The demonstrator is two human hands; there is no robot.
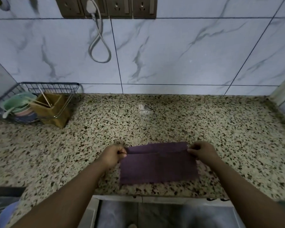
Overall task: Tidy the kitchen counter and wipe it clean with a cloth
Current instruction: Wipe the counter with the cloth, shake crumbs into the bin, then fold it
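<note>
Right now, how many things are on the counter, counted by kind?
Purple cloth: 1, pinched at its far corners by the left hand and right hand
Wire rack: 1
Brown utensil holder: 1
Stack of bowls: 1 stack; the number of bowls is unclear
Total: 4

- No legible text, label, brand, number or sign is present anywhere in the head view.
- Wall sockets [105,7]: faces carry no readable marking.
- Brown holder [53,109] in the wire rack [51,87]: no print discernible.
- Purple cloth [158,167]: plain, no tag or lettering visible.
</note>
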